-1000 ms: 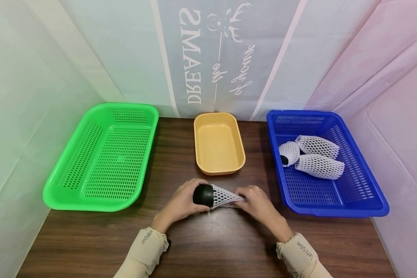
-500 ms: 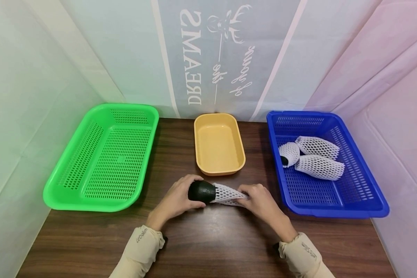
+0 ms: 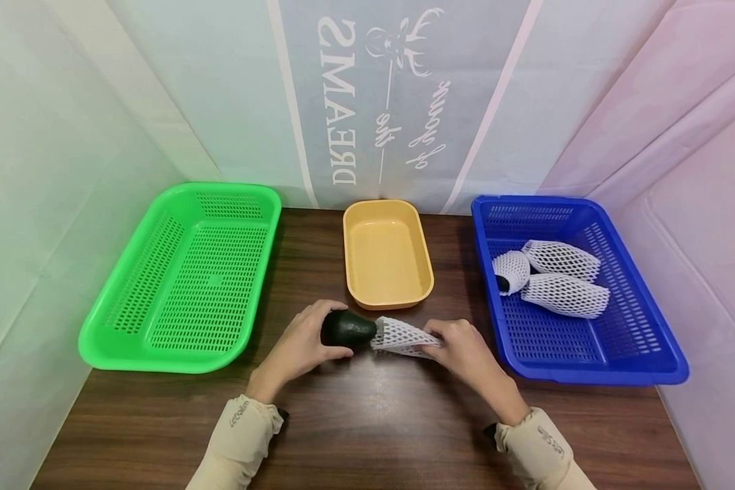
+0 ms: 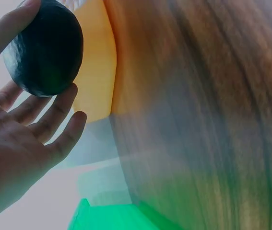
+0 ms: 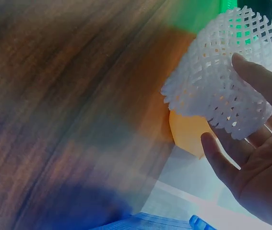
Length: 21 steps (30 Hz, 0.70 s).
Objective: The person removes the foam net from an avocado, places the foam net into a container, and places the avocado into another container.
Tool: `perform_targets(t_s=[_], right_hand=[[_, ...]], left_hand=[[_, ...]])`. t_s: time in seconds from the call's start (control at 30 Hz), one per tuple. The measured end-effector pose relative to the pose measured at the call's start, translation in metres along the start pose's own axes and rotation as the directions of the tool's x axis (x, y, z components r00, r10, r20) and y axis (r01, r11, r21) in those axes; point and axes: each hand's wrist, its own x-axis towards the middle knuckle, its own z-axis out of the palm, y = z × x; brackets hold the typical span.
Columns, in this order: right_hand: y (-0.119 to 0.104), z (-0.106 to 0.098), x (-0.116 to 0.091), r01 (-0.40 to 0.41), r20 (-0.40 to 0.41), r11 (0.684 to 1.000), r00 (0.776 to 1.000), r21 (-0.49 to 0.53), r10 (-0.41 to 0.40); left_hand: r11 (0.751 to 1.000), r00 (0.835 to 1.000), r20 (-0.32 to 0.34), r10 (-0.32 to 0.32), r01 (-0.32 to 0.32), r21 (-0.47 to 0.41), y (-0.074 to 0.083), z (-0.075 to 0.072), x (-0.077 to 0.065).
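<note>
In the head view my left hand (image 3: pixel 297 344) grips the wide end of a dark green avocado (image 3: pixel 348 330), thumb on the near side and fingers on the far side. The avocado's narrow end lies at the mouth of a white foam net sleeve (image 3: pixel 399 336); whether they touch cannot be told. My right hand (image 3: pixel 462 350) pinches the sleeve's other end. The left wrist view has the rounded end of the avocado (image 4: pixel 47 50) between thumb and fingers. Flattened mesh of the sleeve (image 5: pixel 222 76) shows under the thumb in the right wrist view.
A green basket (image 3: pixel 254 299) stands at left, a yellow tray (image 3: pixel 387 262) at back centre. The blue basket (image 3: pixel 496 327) at right holds several foam-netted pieces (image 3: pixel 563 295), one showing a dark end. A printed cloth (image 3: pixel 398 102) hangs behind the brown table (image 3: pixel 367 435).
My left hand has drawn the avocado leftward out of the foam net sleeve, baring its narrow end. My right hand, still pinching the sleeve, has shifted slightly right.
</note>
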Motion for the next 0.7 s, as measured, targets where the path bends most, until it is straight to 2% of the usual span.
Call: perform_targets(t_s=[0.3, 0.7], right_hand=[[-0.003, -0.006, 0.005, 0.017, -0.027, 1.000, 0.999, -0.005, -0.017], [-0.013, -0.020, 0.014, -0.004, -0.080, 1.000, 0.997, 0.000, 0.004]], left_hand=[[1.000, 0.999, -0.051, 0.003, -0.003, 0.008, -0.003, -0.014, 0.000], [1.000, 0.994, -0.106, 0.020, -0.018, 0.019, -0.006, -0.029, -0.001]])
